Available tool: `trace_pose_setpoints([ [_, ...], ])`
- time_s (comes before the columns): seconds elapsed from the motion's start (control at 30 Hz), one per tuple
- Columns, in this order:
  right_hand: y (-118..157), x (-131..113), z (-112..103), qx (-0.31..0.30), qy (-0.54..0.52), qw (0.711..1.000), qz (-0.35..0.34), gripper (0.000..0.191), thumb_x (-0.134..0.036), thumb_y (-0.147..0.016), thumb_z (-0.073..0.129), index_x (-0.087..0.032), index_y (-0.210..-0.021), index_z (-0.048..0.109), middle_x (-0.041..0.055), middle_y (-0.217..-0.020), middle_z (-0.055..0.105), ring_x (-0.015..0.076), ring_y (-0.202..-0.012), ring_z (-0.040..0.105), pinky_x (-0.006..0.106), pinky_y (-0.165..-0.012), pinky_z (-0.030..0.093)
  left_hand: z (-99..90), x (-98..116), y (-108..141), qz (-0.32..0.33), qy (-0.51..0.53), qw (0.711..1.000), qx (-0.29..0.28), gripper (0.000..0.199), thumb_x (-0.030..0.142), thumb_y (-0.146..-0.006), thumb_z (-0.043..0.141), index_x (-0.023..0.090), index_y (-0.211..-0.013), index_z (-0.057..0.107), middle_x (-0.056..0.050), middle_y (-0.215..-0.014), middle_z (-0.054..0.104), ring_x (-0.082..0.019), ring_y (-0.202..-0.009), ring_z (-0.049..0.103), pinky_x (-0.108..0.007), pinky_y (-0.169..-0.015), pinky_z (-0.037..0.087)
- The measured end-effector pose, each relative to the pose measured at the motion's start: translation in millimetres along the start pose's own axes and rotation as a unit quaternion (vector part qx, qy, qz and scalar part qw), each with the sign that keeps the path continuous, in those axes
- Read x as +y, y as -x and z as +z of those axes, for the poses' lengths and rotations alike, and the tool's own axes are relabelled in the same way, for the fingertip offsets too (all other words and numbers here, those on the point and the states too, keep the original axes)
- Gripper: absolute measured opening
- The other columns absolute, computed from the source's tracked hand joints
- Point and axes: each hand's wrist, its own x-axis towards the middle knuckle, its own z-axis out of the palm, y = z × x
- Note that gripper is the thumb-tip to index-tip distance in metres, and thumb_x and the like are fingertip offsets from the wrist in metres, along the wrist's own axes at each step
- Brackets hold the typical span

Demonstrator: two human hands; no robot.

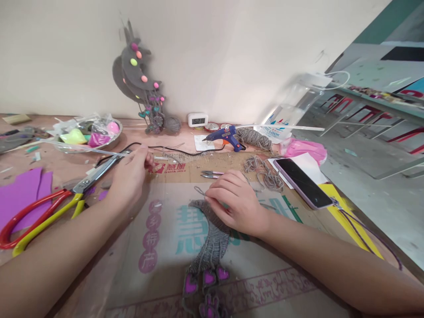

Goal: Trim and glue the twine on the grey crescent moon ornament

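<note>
**Grey crescent under my right hand, clear stick in my left hand**

The crescent lies on the printed cardboard, a little below the centre of the frame, wound all over in grey yarn. My right hand covers its upper right part, fingers bent and tips drawn close together beside a small yarn loop; I cannot tell whether they pinch anything. At the left of centre, my left hand is closed around the clear stick, which runs on toward the bowl at the upper left.

I judge the crescent light and fairly stiff along its body, with a dry, grippy surface rather than a slippery one. Its weak points are the narrow upper tip and the danglers with purple hearts — these look limp, and could tangle or pull loose. The best hold is across the broad middle of the curve, flat between thumb and fingers, without dragging the windings sideways. The clear stick seems thin and smooth, so a light pinch suits it.

The crescent's long axis runs roughly from top to bottom of the frame. Its bulge faces right and its hollow faces left; the upper tip points left, the lower end down and leftward, with the purple hearts trailing to the bottom edge. Small snips lie just above my right hand, and the glue gun sits beyond them, nozzle to the left.
</note>
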Motion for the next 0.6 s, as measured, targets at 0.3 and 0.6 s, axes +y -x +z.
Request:
trace_pose_setpoints([
  [0.3, -0.4, 1.1, -1.2, 0.020, 0.015, 1.000, -0.004, 0.007, -0.018, -0.086, 0.052, -0.018, -0.085, 0.059, 0.0027, -0.078, 0.064, 0.0161, -0.076, 0.052, 0.035, -0.078, 0.037, 9.8, 31.5, 23.6, -0.007, -0.121, 0.985, -0.124, 0.034, 0.048, -0.083, 0.050, 0.016, -0.079, 0.064, 0.000, -0.064, 0.056, -0.013, -0.062, 0.051, -0.024, -0.058, 0.039],
  [0.6, -0.8, -0.5, 0.7, 0.017, 0.058, 0.998, -0.024, 0.010, -0.019, -0.087, 0.051, -0.018, -0.083, 0.061, 0.0027, -0.077, 0.064, 0.0158, -0.076, 0.051, 0.035, -0.080, 0.037, 27.0, 44.4, 46.4, -0.037, -0.100, 0.937, -0.333, 0.035, 0.045, -0.081, 0.053, 0.015, -0.087, 0.070, -0.005, -0.085, 0.071, -0.019, -0.078, 0.061, -0.026, -0.069, 0.046],
])
